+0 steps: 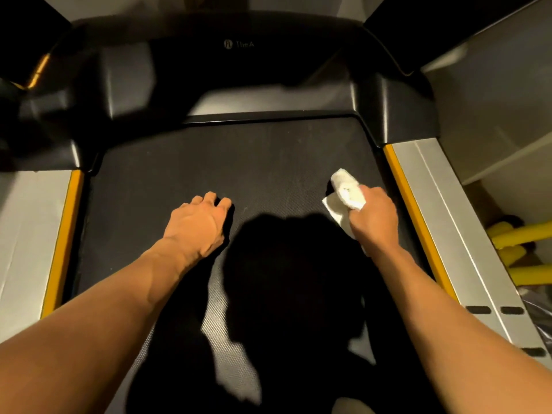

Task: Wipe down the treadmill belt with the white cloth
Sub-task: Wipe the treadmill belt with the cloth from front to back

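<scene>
Gripping the white cloth (348, 192) in the right hand (373, 215), fingers curled round the bunched fabric, cloth over the treadmill belt (209, 162) near its right edge. Resting the left hand (197, 222) on the belt left of centre, fingers relaxed, slightly bent, holding nothing. Dark textured belt surface, crossed by a heavy shadow (283, 264) between the forearms. Yellow trim strips (409, 198) and silver side rails (442, 210) along both sides. Black motor cover (239, 70) at the far end. Yellow bars (519, 234) beyond the right rail.
</scene>
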Available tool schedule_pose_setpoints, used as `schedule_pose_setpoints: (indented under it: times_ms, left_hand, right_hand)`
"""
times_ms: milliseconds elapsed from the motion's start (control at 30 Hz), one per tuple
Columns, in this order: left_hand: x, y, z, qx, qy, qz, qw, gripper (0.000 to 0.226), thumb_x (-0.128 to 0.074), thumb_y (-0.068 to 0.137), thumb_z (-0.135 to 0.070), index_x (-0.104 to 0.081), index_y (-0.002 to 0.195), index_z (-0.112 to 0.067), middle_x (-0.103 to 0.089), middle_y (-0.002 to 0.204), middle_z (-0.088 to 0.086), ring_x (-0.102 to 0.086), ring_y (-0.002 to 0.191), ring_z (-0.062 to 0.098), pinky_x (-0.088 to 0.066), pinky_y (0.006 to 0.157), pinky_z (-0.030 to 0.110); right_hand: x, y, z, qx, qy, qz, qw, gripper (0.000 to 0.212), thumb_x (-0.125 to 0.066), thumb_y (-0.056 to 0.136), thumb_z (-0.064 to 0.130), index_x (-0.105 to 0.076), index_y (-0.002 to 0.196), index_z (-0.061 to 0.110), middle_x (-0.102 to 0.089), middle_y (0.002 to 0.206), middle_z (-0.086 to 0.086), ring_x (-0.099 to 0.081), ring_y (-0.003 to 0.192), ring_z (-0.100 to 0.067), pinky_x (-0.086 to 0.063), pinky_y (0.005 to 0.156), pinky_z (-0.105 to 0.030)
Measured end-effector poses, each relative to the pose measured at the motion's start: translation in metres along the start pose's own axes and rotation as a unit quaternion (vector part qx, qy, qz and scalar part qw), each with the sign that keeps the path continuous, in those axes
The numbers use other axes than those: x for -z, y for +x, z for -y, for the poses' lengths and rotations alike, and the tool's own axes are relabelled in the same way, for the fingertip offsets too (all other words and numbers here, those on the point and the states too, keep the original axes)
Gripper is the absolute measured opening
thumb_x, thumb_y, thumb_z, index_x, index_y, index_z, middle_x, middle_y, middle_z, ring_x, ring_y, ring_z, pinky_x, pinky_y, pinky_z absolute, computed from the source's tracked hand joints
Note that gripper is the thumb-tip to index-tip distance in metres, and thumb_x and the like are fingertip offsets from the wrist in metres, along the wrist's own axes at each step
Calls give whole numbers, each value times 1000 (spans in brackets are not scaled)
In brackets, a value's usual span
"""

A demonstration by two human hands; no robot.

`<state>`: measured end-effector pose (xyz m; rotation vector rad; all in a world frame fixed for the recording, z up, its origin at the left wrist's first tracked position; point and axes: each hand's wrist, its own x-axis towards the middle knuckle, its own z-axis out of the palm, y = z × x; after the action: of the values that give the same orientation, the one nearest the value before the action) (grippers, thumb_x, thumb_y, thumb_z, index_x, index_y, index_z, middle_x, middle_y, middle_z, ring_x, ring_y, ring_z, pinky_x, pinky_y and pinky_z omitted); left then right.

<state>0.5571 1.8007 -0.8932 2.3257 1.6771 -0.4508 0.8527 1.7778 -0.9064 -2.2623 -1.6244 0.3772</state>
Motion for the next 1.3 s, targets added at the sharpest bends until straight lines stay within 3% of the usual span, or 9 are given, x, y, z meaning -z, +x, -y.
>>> schedule_pose_setpoints:
  times_ms: [200, 433, 600, 633, 700, 933, 1100, 1200, 1300]
  left_hand:
    - [1, 5, -4, 22, -32, 2, 999, 45, -49, 93, -28, -39, 135, -20, -44, 127, 10, -48, 113, 31, -45, 86, 42]
    - [1, -3, -3, 13, -30, 13, 999, 48, -50, 91, -30, -36, 136, -18, -40, 129, 10, -45, 113, 30, -44, 89, 41]
    - [9, 5, -15, 43, -62, 25, 997, 42, -45, 95, -30, -38, 135, -19, -40, 130, 12, -44, 116, 33, -43, 90, 43]
    - [8, 5, -15, 41, -63, 22, 997, 41, -44, 95, -30, -38, 135, -19, -41, 130, 13, -43, 116, 33, -43, 89, 43]
    - [3, 4, -12, 38, -66, 14, 997, 41, -44, 95, -30, -39, 135, -20, -41, 130, 12, -43, 117, 33, -43, 90, 44]
    - [-5, 0, -1, 8, -39, 3, 999, 49, -44, 96, -35, -33, 142, -23, -36, 141, 9, -41, 123, 31, -43, 97, 44]
    - [2, 5, 7, -6, -56, 21, 998, 44, -42, 96, -35, -39, 138, -24, -40, 133, 8, -44, 118, 30, -46, 94, 46]
    - [2, 2, 14, -5, -75, 28, 997, 47, -42, 94, -33, -38, 140, -25, -40, 132, 8, -45, 117, 31, -46, 94, 47]
    - [1, 0, 25, 9, -97, 20, 995, 55, -45, 92, -32, -32, 145, -22, -37, 135, 9, -47, 117, 33, -47, 94, 49]
  right_hand:
    - [-34, -84, 16, 231, 96, 82, 965, 29, -64, 70, 11, -70, 96, 21, -65, 93, 0, -62, 84, -24, -51, 74, -33]
    - [8, -3, -9, -81, 75, -79, 991, 33, -62, 72, 37, -71, 96, 17, -67, 98, -10, -63, 91, -30, -51, 70, -33]
    - [-3, -51, 19, 74, 104, 84, 988, 24, -60, 80, 28, -67, 83, 5, -67, 81, -7, -58, 71, -17, -53, 65, -47]
    - [-2, -60, 29, 121, 92, 69, 986, 19, -59, 82, 16, -64, 81, -2, -63, 72, -6, -49, 60, -15, -25, 60, -31]
    - [-1, -58, 27, 184, 97, 49, 977, 21, -62, 84, 10, -69, 94, -7, -64, 81, -11, -56, 67, -19, -39, 64, -24]
    - [6, 0, -45, -83, 2, -44, 996, 27, -55, 79, 17, -70, 102, 13, -64, 100, -19, -60, 92, -38, -47, 76, -36]
    - [-22, -60, 16, 126, 112, 113, 979, 19, -59, 85, 15, -71, 91, 2, -64, 82, -8, -58, 73, -17, -46, 67, -29]
    - [-16, -59, 37, 228, 89, 50, 968, 14, -63, 79, 28, -72, 82, 18, -70, 87, 4, -63, 84, -9, -50, 75, -25]
    - [-8, -12, 42, 121, 47, 30, 991, 23, -60, 77, 47, -64, 77, 24, -68, 84, 0, -63, 81, -23, -52, 70, -34]
